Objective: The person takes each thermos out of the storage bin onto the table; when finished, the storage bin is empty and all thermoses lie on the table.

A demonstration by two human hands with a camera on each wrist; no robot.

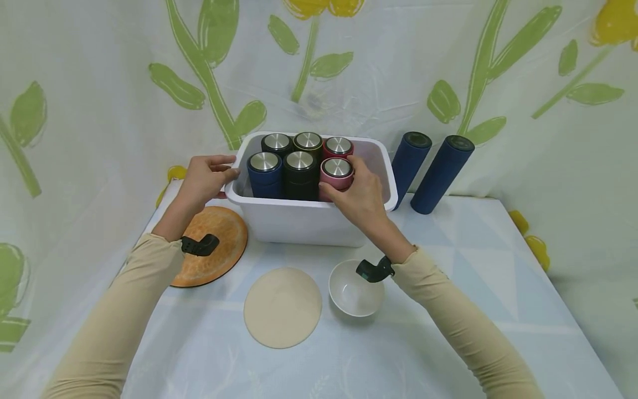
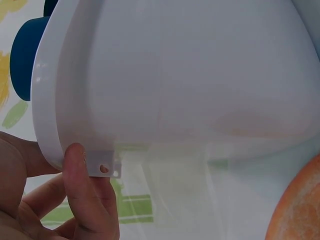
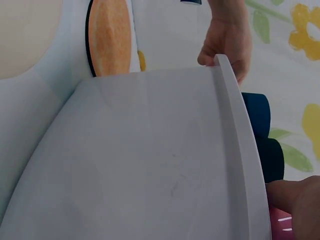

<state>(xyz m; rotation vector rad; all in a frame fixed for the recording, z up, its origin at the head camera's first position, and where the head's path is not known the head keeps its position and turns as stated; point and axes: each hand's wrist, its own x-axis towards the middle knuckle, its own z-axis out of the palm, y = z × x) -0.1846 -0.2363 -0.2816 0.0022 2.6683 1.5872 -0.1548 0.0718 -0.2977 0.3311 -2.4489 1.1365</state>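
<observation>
A white plastic bin point(image 1: 304, 221) holds several upright bottles with silver-topped lids. At the bin's front right, my right hand point(image 1: 366, 202) grips a pink bottle point(image 1: 335, 181) around its upper part, thumb at the near side; the lower part is hidden by the bin wall. My left hand point(image 1: 199, 183) pinches the bin's left end rim, with a finger point(image 2: 77, 175) under the lip in the left wrist view. Beside the pink bottle stand a black bottle point(image 1: 301, 185) and a blue bottle point(image 1: 265, 180). Behind them are a red bottle point(image 1: 333, 149) and two dark ones.
Two tall dark blue cylinders point(image 1: 442, 174) lean right of the bin. An orange round mat point(image 1: 219, 249) lies under my left forearm. Nearer are a beige disc point(image 1: 282, 307) and a white bowl point(image 1: 354, 293). A flower-printed curtain point(image 1: 379, 66) hangs behind the table.
</observation>
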